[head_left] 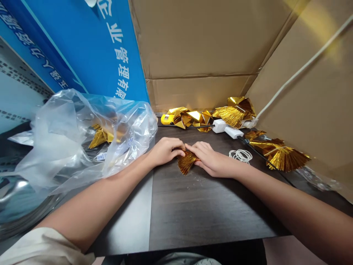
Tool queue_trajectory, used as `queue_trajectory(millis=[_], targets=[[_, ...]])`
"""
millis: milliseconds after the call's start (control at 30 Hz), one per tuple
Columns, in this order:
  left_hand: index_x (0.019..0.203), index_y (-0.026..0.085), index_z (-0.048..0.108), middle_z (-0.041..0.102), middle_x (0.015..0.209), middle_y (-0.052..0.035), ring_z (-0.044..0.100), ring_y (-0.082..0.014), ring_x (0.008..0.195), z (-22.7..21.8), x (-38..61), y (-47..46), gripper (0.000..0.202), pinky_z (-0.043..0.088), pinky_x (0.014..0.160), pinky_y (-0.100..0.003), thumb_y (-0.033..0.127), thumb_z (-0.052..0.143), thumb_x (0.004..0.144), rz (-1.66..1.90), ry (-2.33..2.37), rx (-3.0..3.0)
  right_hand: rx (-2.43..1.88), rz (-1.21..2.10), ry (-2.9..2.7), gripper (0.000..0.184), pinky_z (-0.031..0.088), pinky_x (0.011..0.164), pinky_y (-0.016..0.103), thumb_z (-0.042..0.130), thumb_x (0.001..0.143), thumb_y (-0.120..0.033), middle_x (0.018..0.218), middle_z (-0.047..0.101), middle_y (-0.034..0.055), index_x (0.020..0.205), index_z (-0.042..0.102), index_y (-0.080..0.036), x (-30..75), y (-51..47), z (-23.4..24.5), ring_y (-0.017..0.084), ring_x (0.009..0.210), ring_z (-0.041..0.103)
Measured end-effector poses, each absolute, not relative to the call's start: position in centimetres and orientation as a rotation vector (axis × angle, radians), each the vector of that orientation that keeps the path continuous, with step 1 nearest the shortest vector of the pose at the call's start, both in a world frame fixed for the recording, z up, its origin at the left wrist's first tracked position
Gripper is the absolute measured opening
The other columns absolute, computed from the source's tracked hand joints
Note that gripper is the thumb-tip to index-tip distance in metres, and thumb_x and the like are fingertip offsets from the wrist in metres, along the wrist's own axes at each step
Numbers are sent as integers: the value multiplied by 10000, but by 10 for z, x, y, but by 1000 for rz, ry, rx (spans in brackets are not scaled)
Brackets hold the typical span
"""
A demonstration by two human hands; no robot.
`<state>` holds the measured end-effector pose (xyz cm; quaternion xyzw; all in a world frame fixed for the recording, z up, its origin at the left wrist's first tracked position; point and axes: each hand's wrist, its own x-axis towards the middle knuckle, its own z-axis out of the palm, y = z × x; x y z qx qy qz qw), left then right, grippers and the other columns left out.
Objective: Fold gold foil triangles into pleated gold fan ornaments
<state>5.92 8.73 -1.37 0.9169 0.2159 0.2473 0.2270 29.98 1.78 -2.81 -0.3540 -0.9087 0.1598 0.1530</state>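
Observation:
A small pleated gold foil fan [186,162] lies on the dark wooden table [198,209], pressed between both hands. My left hand [165,150] is curled, its fingertips pinching the fan's upper left edge. My right hand [208,158] lies over the fan's right side with fingers together, pressing it down onto the table. Only the lower pleats of the fan show beneath the fingers.
A clear plastic bag [82,136] with gold foil pieces sits at the left. Folded gold shapes [190,118] and pleated gold fans [286,157] lie along cardboard walls [204,55] at the back and right. A white power adapter [226,129], a coil of white elastic bands [241,155] and a black cable are nearby.

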Motion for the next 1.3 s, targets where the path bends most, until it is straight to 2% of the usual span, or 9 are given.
queue_trajectory(millis=[133,233,367,467,567,700,967,1100,1300], targets=[[818,148,685,713,785,9,647,-107,709,-15,59,86,111,471,696,-202,200,772,861,751,631,2496,-1018,481,-2605,602,504,1034,518,380,1015,-266,1264,511,162,1593,235,-178,298,18,-26,239,1146,462],[876,159,685,697,833,-9,656,-130,768,-16,59,85,93,516,744,-241,239,690,924,810,730,2543,-1024,467,-2598,574,520,1012,495,420,998,-237,1215,538,152,1559,317,-174,297,19,-23,230,1121,481],[1083,172,685,652,1140,-93,664,-201,1025,-17,61,85,162,575,930,-358,253,616,961,720,864,2714,-1038,418,-2607,540,521,1015,494,449,990,-251,1204,561,169,1507,394,-107,298,19,-20,236,1116,495],[1189,176,680,514,1406,-156,671,-225,1039,-16,69,86,255,583,993,-448,198,604,946,574,1101,2815,-1044,369,-2613,523,524,1016,504,435,991,-244,1195,568,181,1489,421,-83,302,19,-17,245,1127,506],[1271,203,661,413,1507,-170,661,-268,1139,-10,82,89,327,567,1044,-482,208,582,953,463,1279,2867,-1081,378,-2595,509,525,1019,519,448,981,-230,1195,576,180,1471,447,-90,308,19,-15,246,1127,522],[1286,216,648,453,1499,-158,589,-326,1295,-2,99,97,331,562,1056,-474,252,523,982,300,1407,2952,-1119,404,-2569,522,516,1036,537,469,970,-232,1206,576,185,1471,451,-89,316,20,-14,255,1142,528],[1325,205,604,622,1344,-132,670,-281,1141,-7,113,117,359,598,875,-353,237,469,994,289,1519,3015,-1132,426,-2571,570,493,1079,532,493,962,-239,1207,570,181,1506,420,-84,319,22,-13,262,1185,520],[1322,172,591,648,1301,-143,699,-274,1034,0,112,116,358,579,753,-330,244,413,1019,349,1608,2981,-1115,438,-2570,564,502,1059,522,482,968,-239,1215,568,180,1502,413,-73,320,22,-15,245,1155,512],[997,153,626,697,1013,-118,693,-210,902,14,86,104,197,540,746,-287,223,443,1020,851,1436,2893,-1090,586,-2520,539,468,1099,532,475,973,-231,1204,565,159,1497,417,-120,320,22,-15,226,1154,501]])
